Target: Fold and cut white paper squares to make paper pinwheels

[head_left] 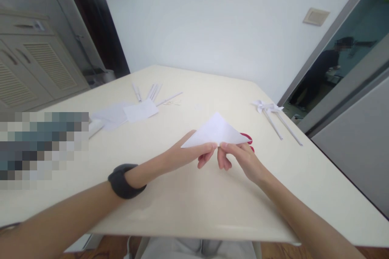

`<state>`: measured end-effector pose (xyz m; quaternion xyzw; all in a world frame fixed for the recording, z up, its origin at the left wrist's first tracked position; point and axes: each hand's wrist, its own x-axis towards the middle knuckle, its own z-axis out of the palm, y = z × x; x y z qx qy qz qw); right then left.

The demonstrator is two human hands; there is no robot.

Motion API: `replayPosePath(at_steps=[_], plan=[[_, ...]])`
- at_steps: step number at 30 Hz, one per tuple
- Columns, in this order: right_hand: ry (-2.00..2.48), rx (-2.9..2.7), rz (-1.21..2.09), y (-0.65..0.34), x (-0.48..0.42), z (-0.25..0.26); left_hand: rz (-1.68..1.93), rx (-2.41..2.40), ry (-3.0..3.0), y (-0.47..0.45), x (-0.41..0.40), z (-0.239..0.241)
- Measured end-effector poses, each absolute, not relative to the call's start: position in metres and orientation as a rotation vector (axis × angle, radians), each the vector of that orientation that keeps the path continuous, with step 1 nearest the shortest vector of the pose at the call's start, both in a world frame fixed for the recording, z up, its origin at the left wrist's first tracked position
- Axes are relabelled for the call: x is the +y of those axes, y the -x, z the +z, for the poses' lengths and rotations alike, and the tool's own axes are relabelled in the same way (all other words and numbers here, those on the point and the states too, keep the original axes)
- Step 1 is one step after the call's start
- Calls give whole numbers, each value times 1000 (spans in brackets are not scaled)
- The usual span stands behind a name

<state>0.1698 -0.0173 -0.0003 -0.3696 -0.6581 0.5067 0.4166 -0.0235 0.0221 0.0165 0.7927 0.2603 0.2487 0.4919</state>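
A white sheet of paper folded into a triangle (216, 129) is held up over the table, its point facing away from me. My left hand (202, 150) pinches the near edge close to its middle, thumb on top. Right beside it my right hand (238, 153) pinches the same edge, the two thumbs almost touching. Behind the paper's right corner the red handles of scissors (247, 137) show; the rest of them is hidden.
Paper sheets (141, 110) and thin rolled paper sticks (153, 92) lie at the left back of the white table (182, 198). At the right lie two paper pinwheels on sticks (270, 109). Beyond the doorway at right a person (319, 68) in dark clothes stands.
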Motion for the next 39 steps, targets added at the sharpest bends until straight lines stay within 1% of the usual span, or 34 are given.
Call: replayPosePath(at_steps=[8,16,20,22,28,30,39], plan=[[916,-1601,1124,-185,-8,6,691,590,-1831,24,26,20],[829,-1307,951,-205,-2,13,818,501,-1630,31,32,18],[822,-1296,980,-203,-1,12,863,509,-1575,34,41,17],[819,-1318,998,-199,-3,11,830,514,-1571,34,45,15],[864,-1435,1032,-189,-9,3,418,478,-1642,26,38,11],[888,-1480,1036,-186,-9,-1,362,465,-1644,23,31,10],[913,-1581,1085,-174,-10,-5,595,629,-1616,25,29,8]])
